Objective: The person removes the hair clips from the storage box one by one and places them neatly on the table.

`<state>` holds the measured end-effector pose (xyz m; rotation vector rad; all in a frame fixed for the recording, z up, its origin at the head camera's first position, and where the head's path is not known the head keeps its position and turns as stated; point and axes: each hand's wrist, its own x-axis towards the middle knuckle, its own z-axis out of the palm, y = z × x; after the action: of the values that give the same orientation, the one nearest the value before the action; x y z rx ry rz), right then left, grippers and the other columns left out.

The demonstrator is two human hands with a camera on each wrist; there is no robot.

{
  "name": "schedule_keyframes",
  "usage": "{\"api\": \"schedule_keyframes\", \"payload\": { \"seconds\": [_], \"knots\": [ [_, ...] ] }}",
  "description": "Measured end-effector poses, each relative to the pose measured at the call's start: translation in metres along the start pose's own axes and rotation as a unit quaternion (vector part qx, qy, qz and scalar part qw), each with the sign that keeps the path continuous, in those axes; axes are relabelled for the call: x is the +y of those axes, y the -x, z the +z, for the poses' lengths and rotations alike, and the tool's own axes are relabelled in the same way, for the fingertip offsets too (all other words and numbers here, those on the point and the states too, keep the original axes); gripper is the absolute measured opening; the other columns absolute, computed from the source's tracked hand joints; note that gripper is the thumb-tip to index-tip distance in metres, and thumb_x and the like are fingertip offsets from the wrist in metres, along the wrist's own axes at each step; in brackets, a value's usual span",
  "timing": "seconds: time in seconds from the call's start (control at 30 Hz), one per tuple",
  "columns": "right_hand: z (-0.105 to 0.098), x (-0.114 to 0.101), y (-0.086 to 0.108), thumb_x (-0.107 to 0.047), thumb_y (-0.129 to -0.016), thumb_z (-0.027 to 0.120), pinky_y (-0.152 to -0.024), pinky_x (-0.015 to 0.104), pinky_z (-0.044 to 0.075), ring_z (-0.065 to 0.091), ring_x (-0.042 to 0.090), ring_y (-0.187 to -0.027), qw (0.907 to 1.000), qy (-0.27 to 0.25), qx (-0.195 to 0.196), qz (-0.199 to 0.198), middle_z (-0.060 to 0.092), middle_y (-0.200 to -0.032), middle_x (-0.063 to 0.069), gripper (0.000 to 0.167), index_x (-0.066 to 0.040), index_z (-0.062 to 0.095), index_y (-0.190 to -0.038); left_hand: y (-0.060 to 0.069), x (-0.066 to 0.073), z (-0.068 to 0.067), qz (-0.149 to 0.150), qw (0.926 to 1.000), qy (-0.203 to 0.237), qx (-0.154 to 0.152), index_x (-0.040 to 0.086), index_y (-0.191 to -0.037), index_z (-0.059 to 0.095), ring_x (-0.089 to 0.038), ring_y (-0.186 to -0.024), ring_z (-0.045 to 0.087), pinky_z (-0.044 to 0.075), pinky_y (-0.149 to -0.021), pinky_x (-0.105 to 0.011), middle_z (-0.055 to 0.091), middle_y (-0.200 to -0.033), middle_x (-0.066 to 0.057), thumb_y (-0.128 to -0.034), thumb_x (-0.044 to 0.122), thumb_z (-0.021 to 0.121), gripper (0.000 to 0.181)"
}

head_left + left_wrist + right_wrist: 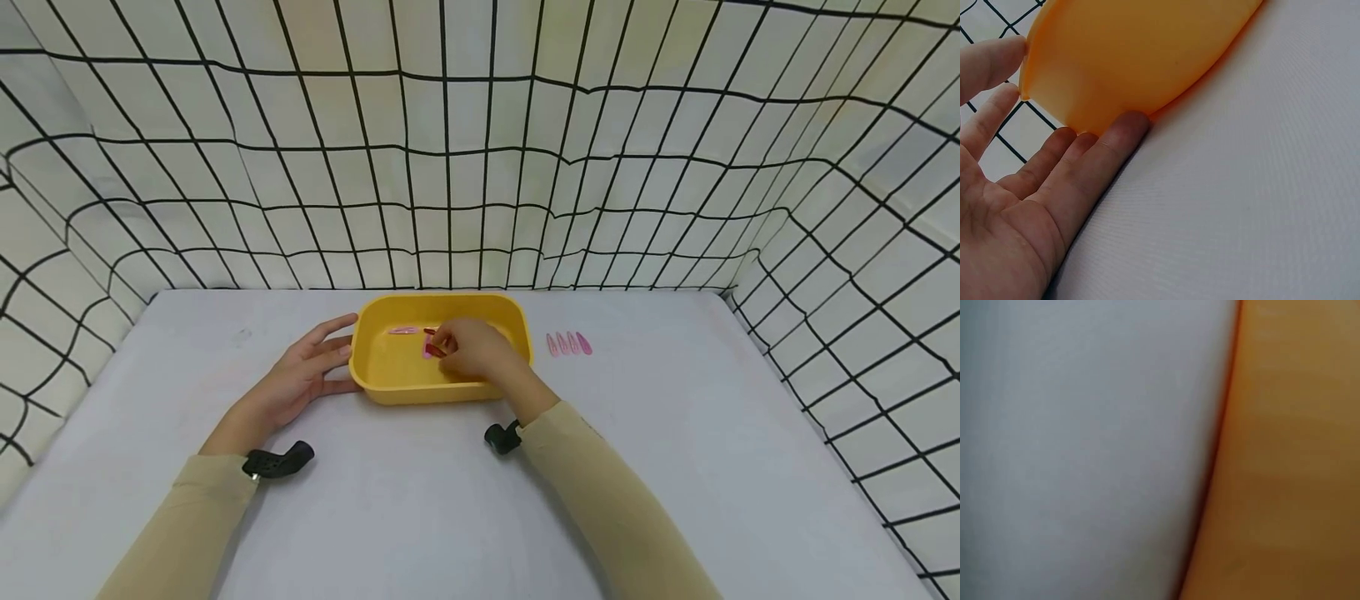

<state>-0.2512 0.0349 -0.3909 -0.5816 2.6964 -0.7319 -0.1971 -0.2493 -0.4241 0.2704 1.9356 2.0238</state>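
White table (397, 517): straight-fingered left hand (296, 379) touches yellow tray (420, 395) at 9 o'clock; right hand (476, 348) pinches red clip (435, 351), likely light, stiff, best gripped mid-length.

A booth-like workspace — black netting (447, 153) and pale walls (468, 112) rise beyond the left hand (300, 375) and right hand (474, 348) and to either side; a white tabletop (390, 517) spreads beneath them — building type unclear.

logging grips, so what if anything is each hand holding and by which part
The left hand only touches the yellow tray, at its left end. At the right hand, red clips show; whether one is pinched, and where, cannot be told.
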Motion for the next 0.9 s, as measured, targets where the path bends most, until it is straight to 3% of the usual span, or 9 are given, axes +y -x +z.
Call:
{"api": "schedule_keyframes", "payload": {
  "seconds": [0.27,0.43,0.57,0.73,0.9],
  "knots": [
    [0.001,-0.003,-0.001,-0.015,-0.088,0.072,-0.066,0.024,0.039,0.053,0.015,-0.081,0.9991,0.041,-0.007,-0.001,0.058,-0.082,-0.003,0.016,-0.024,0.073,-0.101,-0.002,0.0,0.0,-0.005,1.0,0.0,0.004,0.022,-0.157,0.026,-0.015,-0.119,0.061,0.058,-0.091,-0.042,0.021,-0.16,-0.023,-0.1051,0.022,0.052,0.058],
    [0.001,-0.002,-0.002,-0.015,-0.09,0.071,-0.066,0.025,0.041,0.054,0.015,-0.079,0.9994,0.031,-0.014,-0.004,0.06,-0.081,-0.003,0.008,-0.023,0.07,-0.09,-0.002,0.0,0.0,-0.008,0.9999,-0.002,0.008,0.024,-0.157,0.027,-0.014,-0.118,0.062,0.059,-0.09,-0.043,0.02,-0.161,-0.024,-0.1045,0.024,0.054,0.059],
    [0.001,0.0,-0.001,-0.018,-0.09,0.071,-0.07,0.025,0.044,0.055,0.015,-0.082,0.9998,0.009,-0.017,-0.009,0.062,-0.084,-0.003,0.003,-0.02,0.068,-0.089,-0.001,0.0,0.0,-0.009,0.9999,-0.002,0.01,0.024,-0.157,0.028,-0.013,-0.118,0.062,0.058,-0.09,-0.043,0.021,-0.16,-0.024,-0.1043,0.025,0.054,0.059],
    [-0.001,0.004,0.0,-0.019,-0.091,0.068,-0.069,0.024,0.046,0.055,0.015,-0.082,0.9974,-0.071,-0.004,-0.006,0.062,-0.088,-0.003,0.002,-0.019,0.067,-0.093,0.0,0.001,0.001,-0.006,0.9999,-0.002,0.01,0.022,-0.157,0.027,-0.013,-0.118,0.061,0.058,-0.091,-0.043,0.022,-0.16,-0.023,-0.1049,0.023,0.053,0.058],
    [-0.01,0.007,0.006,-0.017,-0.097,0.064,-0.067,0.026,0.052,0.058,0.021,-0.08,0.9794,-0.201,0.019,-0.009,0.065,-0.093,0.004,0.007,-0.014,0.069,-0.098,0.0,0.0,0.001,-0.005,1.0,-0.001,0.007,0.022,-0.157,0.026,-0.014,-0.12,0.061,0.058,-0.091,-0.042,0.021,-0.16,-0.022,-0.1052,0.022,0.052,0.058]
  ]
}}
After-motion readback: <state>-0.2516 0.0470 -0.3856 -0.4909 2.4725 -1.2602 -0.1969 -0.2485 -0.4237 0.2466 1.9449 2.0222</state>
